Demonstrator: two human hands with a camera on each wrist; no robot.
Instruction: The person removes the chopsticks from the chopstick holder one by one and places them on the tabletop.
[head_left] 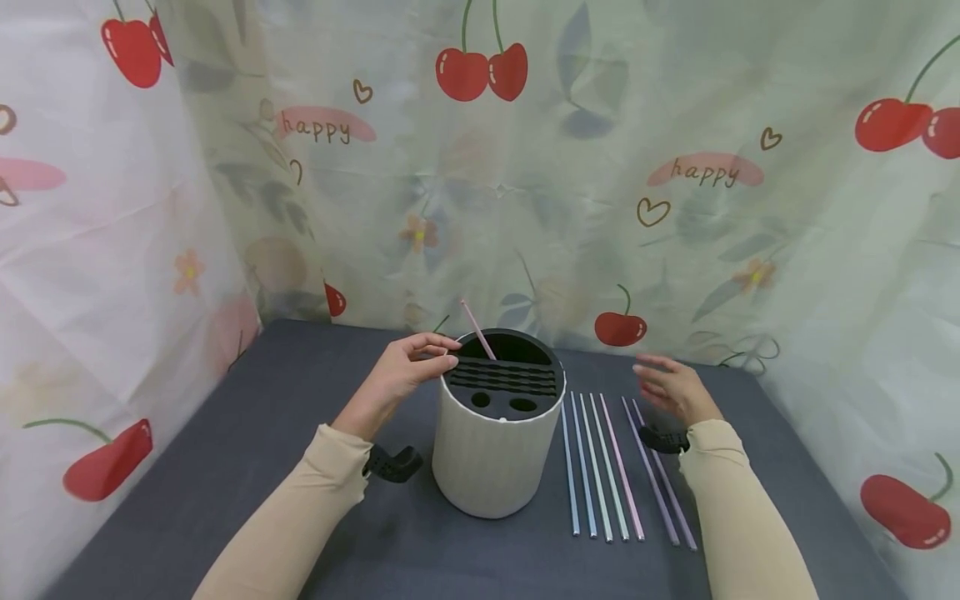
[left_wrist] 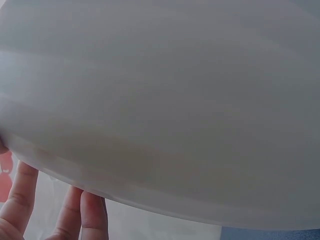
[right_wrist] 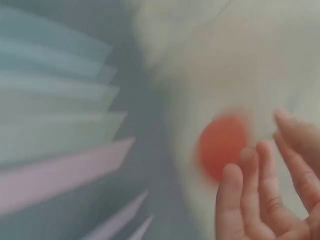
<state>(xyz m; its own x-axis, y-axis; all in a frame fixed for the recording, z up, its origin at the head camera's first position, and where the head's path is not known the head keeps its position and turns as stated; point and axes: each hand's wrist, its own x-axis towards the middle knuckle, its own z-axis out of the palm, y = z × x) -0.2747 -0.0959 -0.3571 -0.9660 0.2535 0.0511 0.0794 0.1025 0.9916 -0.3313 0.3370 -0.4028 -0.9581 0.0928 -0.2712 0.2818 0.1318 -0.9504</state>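
Note:
A white cylindrical holder (head_left: 491, 458) stands upright on the dark table, its black top insert (head_left: 510, 379) having slots, round holes and a large rear opening. One thin pink stick (head_left: 477, 330) leans in that opening. My left hand (head_left: 397, 375) touches the holder's left rim with thumb and fingertips; in the left wrist view the holder's pale wall (left_wrist: 165, 110) hides part of the fingers (left_wrist: 20, 200). To the right of the holder, my right hand (head_left: 671, 390) is raised near the far ends of the purple sticks (head_left: 660, 475), fingers loosely bent and holding nothing.
Between the holder and my right arm, blue sticks (head_left: 577, 467), pale green sticks (head_left: 606, 471) and a pink stick (head_left: 622, 471) lie side by side. A cherry-patterned curtain (head_left: 495, 208) borders the table (head_left: 300, 358) at the back and sides.

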